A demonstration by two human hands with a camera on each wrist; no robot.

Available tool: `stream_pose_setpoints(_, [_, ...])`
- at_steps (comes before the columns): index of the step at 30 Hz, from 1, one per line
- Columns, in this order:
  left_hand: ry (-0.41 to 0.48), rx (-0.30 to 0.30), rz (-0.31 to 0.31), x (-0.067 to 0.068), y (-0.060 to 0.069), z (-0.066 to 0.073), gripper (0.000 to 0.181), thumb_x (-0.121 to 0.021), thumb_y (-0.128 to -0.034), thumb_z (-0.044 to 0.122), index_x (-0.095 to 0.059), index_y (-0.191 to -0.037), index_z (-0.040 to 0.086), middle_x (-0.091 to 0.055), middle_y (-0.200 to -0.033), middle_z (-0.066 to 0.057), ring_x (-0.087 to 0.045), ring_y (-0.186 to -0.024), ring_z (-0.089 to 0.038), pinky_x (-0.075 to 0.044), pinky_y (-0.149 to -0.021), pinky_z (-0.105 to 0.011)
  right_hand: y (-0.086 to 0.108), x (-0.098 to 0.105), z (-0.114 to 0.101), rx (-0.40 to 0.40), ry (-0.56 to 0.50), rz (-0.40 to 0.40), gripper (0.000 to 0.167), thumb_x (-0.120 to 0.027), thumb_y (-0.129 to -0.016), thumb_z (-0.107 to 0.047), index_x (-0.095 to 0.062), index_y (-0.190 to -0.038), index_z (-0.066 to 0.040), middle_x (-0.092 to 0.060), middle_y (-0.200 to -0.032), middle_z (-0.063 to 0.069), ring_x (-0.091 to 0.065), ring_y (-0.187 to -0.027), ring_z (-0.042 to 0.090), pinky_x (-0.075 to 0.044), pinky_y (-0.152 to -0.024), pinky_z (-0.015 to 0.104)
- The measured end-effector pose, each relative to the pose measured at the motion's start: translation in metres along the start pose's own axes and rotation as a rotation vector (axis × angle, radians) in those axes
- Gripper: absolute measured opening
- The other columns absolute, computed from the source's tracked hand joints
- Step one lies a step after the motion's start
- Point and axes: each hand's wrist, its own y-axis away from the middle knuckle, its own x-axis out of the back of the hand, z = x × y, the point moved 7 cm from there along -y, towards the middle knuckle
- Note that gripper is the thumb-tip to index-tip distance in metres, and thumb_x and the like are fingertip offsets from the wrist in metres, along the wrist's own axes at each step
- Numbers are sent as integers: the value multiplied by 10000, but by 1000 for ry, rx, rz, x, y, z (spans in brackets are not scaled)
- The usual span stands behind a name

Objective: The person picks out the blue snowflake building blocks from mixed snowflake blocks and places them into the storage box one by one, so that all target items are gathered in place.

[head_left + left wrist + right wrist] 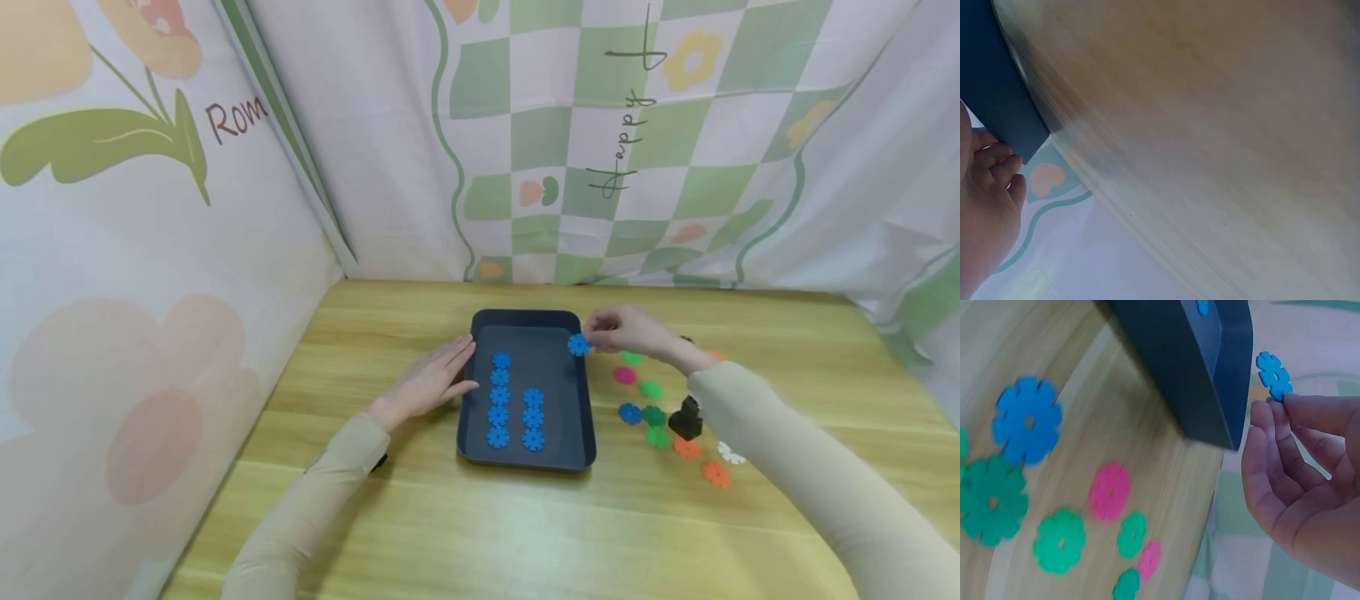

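Observation:
A dark grey tray [558, 367] lies on the wooden table, with blue notched discs in two columns on its floor. The left column [498, 396] is the longer; the right column [533, 417] has 3 discs. Between thumb and fingertips my right hand [622, 329] pinches another blue disc [1274, 376], held above the tray's far right corner. My left hand [427, 379] rests against the tray's left rim with its fingers extended; in the left wrist view its fingers [997, 159] are beside the tray wall.
Right of the tray lie loose discs: a blue one [630, 413], a magenta one [625, 375], several green, orange ones [716, 474] and a white one [731, 452]. A black object [686, 419] is near them, by the right forearm. Patterned curtains hang behind and at the left.

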Motion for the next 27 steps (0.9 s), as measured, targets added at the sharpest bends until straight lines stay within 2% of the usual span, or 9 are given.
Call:
stream_pose_setpoints(5, [-4, 0, -1, -1, 0, 0, 714, -401, -1041, 508, -272, -1563, 38, -250, -1646, -134, -272, -1526, -265, -278, -1252, -402, -14, -18, -16, 60, 45, -19, 156, -559, -1004, -121, -684, -1005, -27, -722, -945, 163, -689, -787, 261, -601, -728, 378])
stream_pose_setpoints(11, [0, -12, 6, 1, -1, 2, 712, -408, -1041, 503, -273, -1561, 35, -254, -1644, -138, -276, -1525, -264, -287, -1248, -409, -29, -40, -31, 106, 127, -61, 138, -584, -989, -117, -691, -954, -37, -736, -914, 118, -709, -780, 228, -597, -700, 294])
stream_pose_setpoints(17, [5, 0, -10, 0, -1, 2, 713, -401, -1042, 506, -267, -1563, 38, -244, -1647, -133, -264, -1529, -260, -270, -1255, -401, -42, -57, -32, 95, 93, -117, 144, -584, -987, -116, -686, -943, -25, -730, -921, 122, -709, -776, 202, -595, -694, 268])
stream_pose_setpoints(24, [10, 14, -26, -1, 0, 0, 719, -389, -1044, 512, -244, -1571, 45, -216, -1657, -127, -241, -1537, -257, -253, -1262, -397, -50, -69, -28, 59, 93, -152, 142, -577, -985, -108, -689, -950, -29, -723, -911, 116, -718, -773, 201, -615, -713, 333])
stream_pose_setpoints(27, [12, 17, -28, -1, 0, -1, 724, -387, -1042, 518, -243, -1572, 46, -212, -1658, -124, -237, -1539, -254, -253, -1262, -397, -51, -73, -27, 63, 103, -159, 137, -581, -980, -103, -690, -942, -30, -728, -891, 110, -714, -758, 198, -614, -705, 325])
